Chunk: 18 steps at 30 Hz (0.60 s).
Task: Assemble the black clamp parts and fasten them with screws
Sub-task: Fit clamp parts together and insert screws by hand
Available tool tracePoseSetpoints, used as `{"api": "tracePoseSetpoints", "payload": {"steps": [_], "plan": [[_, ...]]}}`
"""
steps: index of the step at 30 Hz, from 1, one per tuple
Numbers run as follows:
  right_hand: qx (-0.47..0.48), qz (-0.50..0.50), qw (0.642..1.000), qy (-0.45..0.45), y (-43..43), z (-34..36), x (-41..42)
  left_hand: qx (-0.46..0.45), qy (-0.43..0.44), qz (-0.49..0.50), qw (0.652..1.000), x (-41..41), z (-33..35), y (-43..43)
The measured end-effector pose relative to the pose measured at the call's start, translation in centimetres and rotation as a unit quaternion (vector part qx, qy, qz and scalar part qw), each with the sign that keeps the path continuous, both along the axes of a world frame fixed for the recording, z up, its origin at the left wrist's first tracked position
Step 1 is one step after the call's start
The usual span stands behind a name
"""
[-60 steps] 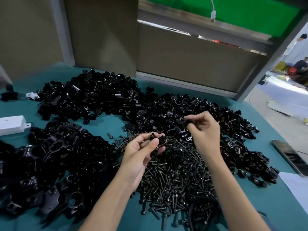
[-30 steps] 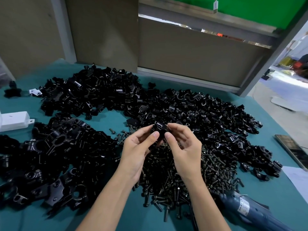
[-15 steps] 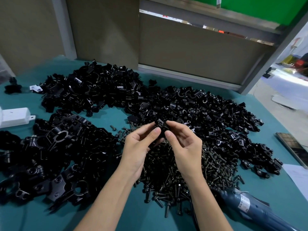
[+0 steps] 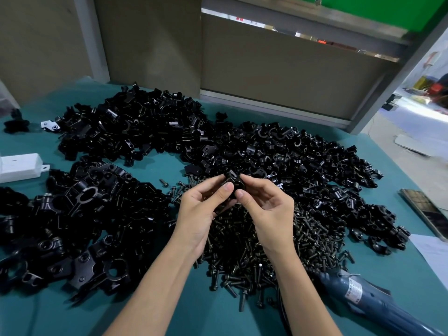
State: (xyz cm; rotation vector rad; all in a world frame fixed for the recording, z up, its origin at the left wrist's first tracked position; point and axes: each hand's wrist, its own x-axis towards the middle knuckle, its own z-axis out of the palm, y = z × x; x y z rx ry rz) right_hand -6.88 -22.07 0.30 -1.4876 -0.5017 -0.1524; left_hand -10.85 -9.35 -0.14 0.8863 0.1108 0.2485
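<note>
One small black clamp piece [image 4: 233,182] is held up over the far edge of the heap of screws [image 4: 252,251], near the middle of the teal table cover [image 4: 157,166]. It is pinched from both sides. The left hand [image 4: 203,212] is closed on its left side with thumb and curled fingers, and the right hand [image 4: 269,209] is closed on its right side, thumb below and forefinger above. The piece sits at the fingertips of the two hands, not in either palm, and much of it is hidden by them. Whether it is one part or two joined parts cannot be told.

The screws form one heap beneath the hands and wrists, too many to be counted. A single loose screw [image 4: 164,182] lies apart, to the left of the heap.

Three heaps of black parts are spread around:
- a far-left heap [image 4: 135,132] of small clamp parts
- a right-hand heap [image 4: 315,166] of small half-round clamp parts
- a near-left heap [image 4: 72,214] of larger clamp bodies with round bores

None of these can be counted.

One blue power screwdriver [image 4: 358,297] lies at the lower right, just beside the screws. One label [image 4: 354,291] is fixed to it, but its print is too small to be read.

At the left edge, one white box [image 4: 19,163], one silver bracket [image 4: 49,124] and one lone black part [image 4: 15,122] are seen. At the right edge lie one dark flat slab [image 4: 421,209] and one white sheet [image 4: 434,248].
</note>
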Motion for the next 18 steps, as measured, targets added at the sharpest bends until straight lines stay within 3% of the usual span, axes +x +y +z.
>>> {"api": "tracePoseSetpoints", "payload": {"steps": [15, 18], "plan": [[-0.036, 0.024, 0.999, 0.007, -0.1, 0.5, -0.3, -0.005, -0.004, -0.001, 1.000, 0.2, -0.4, 0.6], [-0.077, -0.030, 0.996, -0.020, -1.1, 1.1, 0.5, -0.051, -0.003, 0.003, 0.999, 0.3, -0.3, 0.7]]}}
